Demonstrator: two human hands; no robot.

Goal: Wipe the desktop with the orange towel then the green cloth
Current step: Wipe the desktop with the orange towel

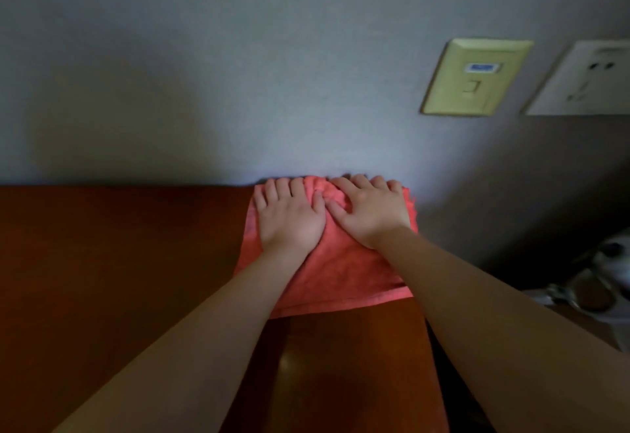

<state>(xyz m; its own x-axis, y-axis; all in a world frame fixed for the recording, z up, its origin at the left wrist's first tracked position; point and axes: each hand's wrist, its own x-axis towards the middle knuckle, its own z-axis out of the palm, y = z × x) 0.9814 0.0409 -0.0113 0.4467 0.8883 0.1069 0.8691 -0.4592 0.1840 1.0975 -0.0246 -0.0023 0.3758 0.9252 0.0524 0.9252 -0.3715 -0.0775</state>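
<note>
Both hands, left hand (pixel 289 218) and right hand (pixel 370 212), press spread-flat fingers, gripping nothing, on the rumpled orange towel (pixel 337 272).

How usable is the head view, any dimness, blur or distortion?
Head view: dim overall, brightest around both hands on the orange towel; desktop dark with faint near glare; wall plates soft and skewed by the wide angle.

Orange towel (pixel 341 269) lies folded flat at the brown desktop's (pixel 119 262) far right corner
</note>
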